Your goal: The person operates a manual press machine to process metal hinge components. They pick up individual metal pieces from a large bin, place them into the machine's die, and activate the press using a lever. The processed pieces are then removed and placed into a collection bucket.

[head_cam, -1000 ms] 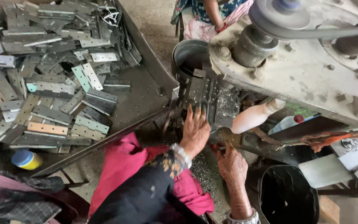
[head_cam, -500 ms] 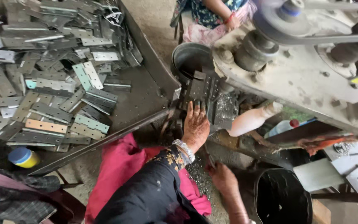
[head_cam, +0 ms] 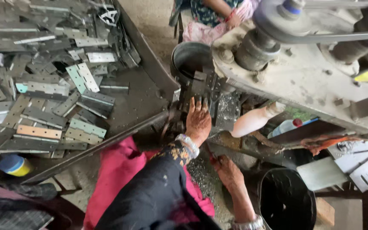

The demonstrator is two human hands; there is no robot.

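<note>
Hands at centre frame: the left hand (head_cam: 198, 121) is pressing flat, fingers slightly spread, on a dark perforated steel hinge plate (head_cam: 201, 90) lying on the bed of the grey belt-driven press (head_cam: 303, 72), the plate's long axis running up-frame beyond the fingertips. The right hand (head_cam: 228, 172) is resting lower and farther off among metal swarf, its fingers hidden, so whether they are closed cannot be told.

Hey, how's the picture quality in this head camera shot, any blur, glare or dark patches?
Head view: soft daylight, no harsh glare; the metal hinges in the tray are sharp and only mildly shiny. The left hand at the machine is clear. The right hand sits lower in shadow. The black bucket interior is too dark to read.
</note>
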